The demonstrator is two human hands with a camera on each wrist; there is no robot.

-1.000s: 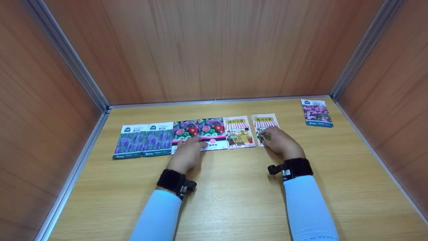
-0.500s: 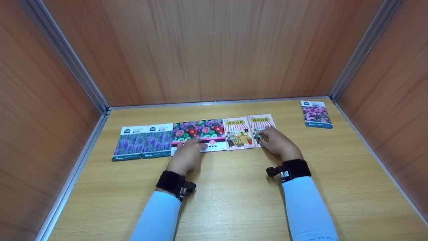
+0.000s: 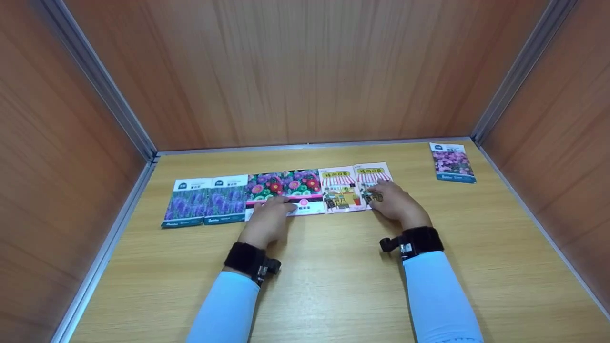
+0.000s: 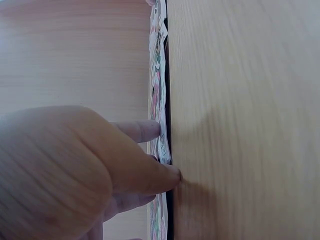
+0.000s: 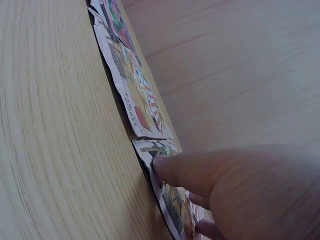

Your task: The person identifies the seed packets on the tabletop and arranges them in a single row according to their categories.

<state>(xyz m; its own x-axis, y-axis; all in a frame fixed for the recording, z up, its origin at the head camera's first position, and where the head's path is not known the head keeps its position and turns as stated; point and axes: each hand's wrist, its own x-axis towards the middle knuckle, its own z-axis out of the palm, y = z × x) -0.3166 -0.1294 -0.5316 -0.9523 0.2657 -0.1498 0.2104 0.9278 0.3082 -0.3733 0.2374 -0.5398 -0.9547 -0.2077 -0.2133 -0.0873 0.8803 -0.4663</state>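
Observation:
A row of seed packets lies flat on the table. My left hand (image 3: 269, 219) rests on the two zinnia-like red-and-pink flower packets (image 3: 310, 186), its fingers on top and covering their lower part. In the left wrist view its thumb (image 4: 167, 179) is at their front edge. My right hand (image 3: 398, 205) touches the rightmost packet of the row, a striped-awning packet (image 3: 371, 170), fingers and thumb (image 5: 172, 169) on its face. Right beside it on the left lies a matching awning packet (image 3: 342, 190), edges meeting. At the left end are two purple-flower packets (image 3: 186, 202).
A pink-flower packet (image 3: 452, 163) lies apart at the back right corner of the table (image 3: 333, 286). Wood-grain panels (image 3: 305, 71) with grey metal edging stand at the back and both sides.
My right hand has slid the rightmost awning packet left, closing the gap to its neighbour. My left hand has stayed on the flower packets.

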